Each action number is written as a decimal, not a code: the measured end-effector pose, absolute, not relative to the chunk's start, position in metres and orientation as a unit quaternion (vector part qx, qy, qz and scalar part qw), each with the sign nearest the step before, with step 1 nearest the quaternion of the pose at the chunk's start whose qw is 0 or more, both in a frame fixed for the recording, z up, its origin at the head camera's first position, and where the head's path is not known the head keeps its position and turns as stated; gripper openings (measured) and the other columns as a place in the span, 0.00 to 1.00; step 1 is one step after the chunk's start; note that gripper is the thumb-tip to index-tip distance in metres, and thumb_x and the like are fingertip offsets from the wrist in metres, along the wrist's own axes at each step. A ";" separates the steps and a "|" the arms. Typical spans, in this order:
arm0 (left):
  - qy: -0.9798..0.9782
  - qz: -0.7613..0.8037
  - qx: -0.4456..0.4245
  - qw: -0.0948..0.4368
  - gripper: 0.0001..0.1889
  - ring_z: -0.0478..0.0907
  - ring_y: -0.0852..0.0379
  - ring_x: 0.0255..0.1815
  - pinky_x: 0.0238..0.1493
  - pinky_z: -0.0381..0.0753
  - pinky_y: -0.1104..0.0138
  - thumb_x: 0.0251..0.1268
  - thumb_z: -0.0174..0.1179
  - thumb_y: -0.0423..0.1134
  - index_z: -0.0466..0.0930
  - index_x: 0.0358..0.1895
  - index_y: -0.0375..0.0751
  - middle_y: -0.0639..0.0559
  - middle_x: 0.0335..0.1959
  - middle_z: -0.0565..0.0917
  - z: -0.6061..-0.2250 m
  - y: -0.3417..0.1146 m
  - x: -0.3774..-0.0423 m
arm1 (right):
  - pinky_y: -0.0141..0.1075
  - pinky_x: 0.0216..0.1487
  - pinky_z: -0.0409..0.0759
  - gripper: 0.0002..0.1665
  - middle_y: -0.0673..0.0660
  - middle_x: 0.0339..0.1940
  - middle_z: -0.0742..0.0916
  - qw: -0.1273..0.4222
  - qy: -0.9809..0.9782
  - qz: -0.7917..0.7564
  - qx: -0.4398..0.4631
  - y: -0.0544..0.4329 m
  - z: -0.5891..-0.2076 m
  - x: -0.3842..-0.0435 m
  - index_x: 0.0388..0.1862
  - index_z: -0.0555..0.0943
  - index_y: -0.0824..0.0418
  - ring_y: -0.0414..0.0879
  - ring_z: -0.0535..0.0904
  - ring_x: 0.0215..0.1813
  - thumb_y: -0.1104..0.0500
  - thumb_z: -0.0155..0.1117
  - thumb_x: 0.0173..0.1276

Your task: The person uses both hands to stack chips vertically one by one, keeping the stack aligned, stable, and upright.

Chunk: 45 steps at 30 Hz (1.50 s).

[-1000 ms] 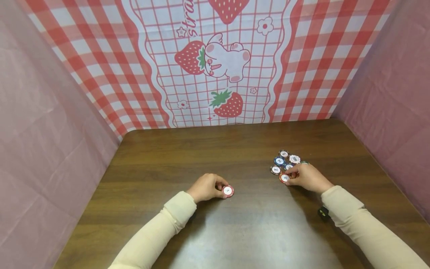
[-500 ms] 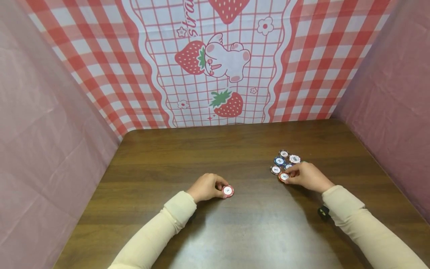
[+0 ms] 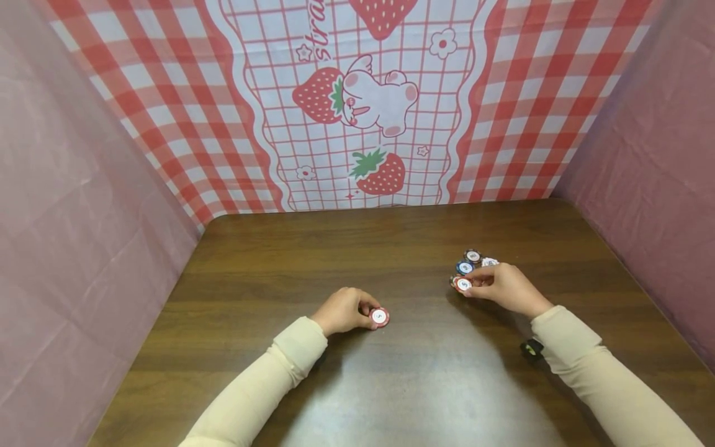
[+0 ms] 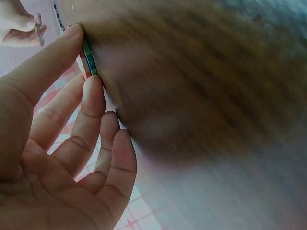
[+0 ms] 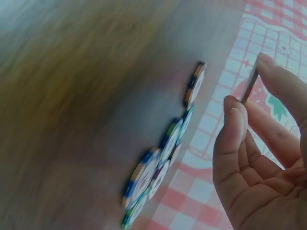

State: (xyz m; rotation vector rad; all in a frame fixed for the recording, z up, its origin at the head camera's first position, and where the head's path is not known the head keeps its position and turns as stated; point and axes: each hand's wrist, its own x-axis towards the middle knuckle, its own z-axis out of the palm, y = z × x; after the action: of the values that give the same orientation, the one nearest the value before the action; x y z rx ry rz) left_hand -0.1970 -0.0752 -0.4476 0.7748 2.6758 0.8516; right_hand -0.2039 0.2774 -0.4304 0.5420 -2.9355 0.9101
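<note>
My left hand [image 3: 343, 310] pinches a red poker chip marked 5 [image 3: 380, 317] at mid-table, thumb on the near side. In the left wrist view a green-edged chip [image 4: 90, 60] lies flat against the red one, between thumb and fingertips. Farther right, my right hand [image 3: 508, 290] holds another red chip [image 3: 463, 284] between thumb and fingers. The right wrist view shows this chip edge-on [image 5: 250, 84], raised off the tabletop. It overlaps a dark chip in the head view. A blue chip [image 3: 465, 267], a black chip [image 3: 472, 256] and a white chip [image 3: 490, 262] lie just behind it.
The brown wooden table [image 3: 313, 248] reaches back to a red-and-white strawberry cloth [image 3: 380, 105]. Pink cloth walls [image 3: 84, 205] stand on both sides. In the right wrist view, several chips lie grouped, with an orange-and-black one [image 5: 195, 84] at one end.
My right hand has raised its red chip from the group's near edge and shifted it left and away, over the dark chip. My left hand has stayed in place.
</note>
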 end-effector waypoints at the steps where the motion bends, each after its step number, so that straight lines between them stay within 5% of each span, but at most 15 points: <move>1: 0.913 0.290 0.265 0.114 0.16 0.71 0.67 0.28 0.34 0.70 0.73 0.46 0.77 0.41 0.89 0.42 0.47 0.58 0.26 0.83 -0.448 -0.075 -0.197 | 0.29 0.30 0.72 0.16 0.48 0.26 0.85 0.012 -0.939 0.297 0.174 0.275 -0.430 -0.204 0.39 0.88 0.61 0.32 0.73 0.27 0.54 0.77 0.55; 20: 0.913 0.291 0.262 0.114 0.16 0.71 0.67 0.28 0.34 0.69 0.73 0.45 0.78 0.41 0.89 0.41 0.48 0.57 0.26 0.82 -0.449 -0.075 -0.198 | 0.28 0.31 0.76 0.15 0.47 0.28 0.87 0.033 -0.903 0.363 0.229 0.219 -0.432 -0.206 0.42 0.89 0.57 0.32 0.76 0.29 0.56 0.77 0.55; 45: 0.912 0.287 0.268 0.120 0.16 0.72 0.67 0.29 0.33 0.70 0.73 0.46 0.77 0.41 0.89 0.42 0.47 0.60 0.25 0.81 -0.449 -0.075 -0.200 | 0.28 0.29 0.74 0.17 0.49 0.30 0.87 -0.041 -0.889 0.368 0.269 0.166 -0.434 -0.201 0.42 0.89 0.58 0.33 0.75 0.28 0.52 0.78 0.54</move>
State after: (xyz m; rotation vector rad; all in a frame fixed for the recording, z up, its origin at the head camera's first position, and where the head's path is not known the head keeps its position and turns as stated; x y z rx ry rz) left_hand -0.1995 -0.0749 -0.4485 0.7830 2.6649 0.8387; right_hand -0.2014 0.1661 -0.4337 0.8691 -2.8683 1.1869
